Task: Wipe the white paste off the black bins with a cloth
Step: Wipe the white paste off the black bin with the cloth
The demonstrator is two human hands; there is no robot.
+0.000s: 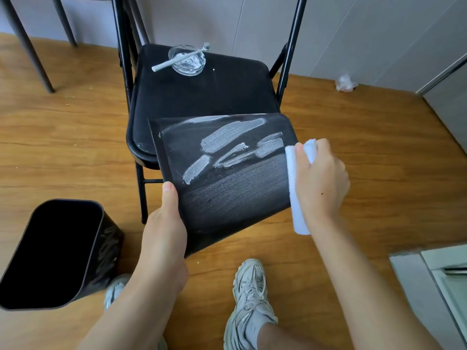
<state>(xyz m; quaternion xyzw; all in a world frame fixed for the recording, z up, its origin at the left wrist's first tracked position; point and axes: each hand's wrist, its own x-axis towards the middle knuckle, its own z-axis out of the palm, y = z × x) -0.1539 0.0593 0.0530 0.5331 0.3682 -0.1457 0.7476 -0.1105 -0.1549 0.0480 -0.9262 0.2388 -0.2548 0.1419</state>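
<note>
Two black bins in view: one bin (227, 178) lies tilted on the front edge of the folding chair (202, 92), side face up. Left hand (164, 231) grip clamps its near edge. Right hand (319, 180) grip clenched round the white cloth (294, 193) at the right edge. Paste streaks (232, 135) cover the upper half. Second bin (60, 253) stands on the floor, left.

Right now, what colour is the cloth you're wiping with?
White, faintly bluish; the right hand grips the cloth at the bin's edge, head view.
</note>
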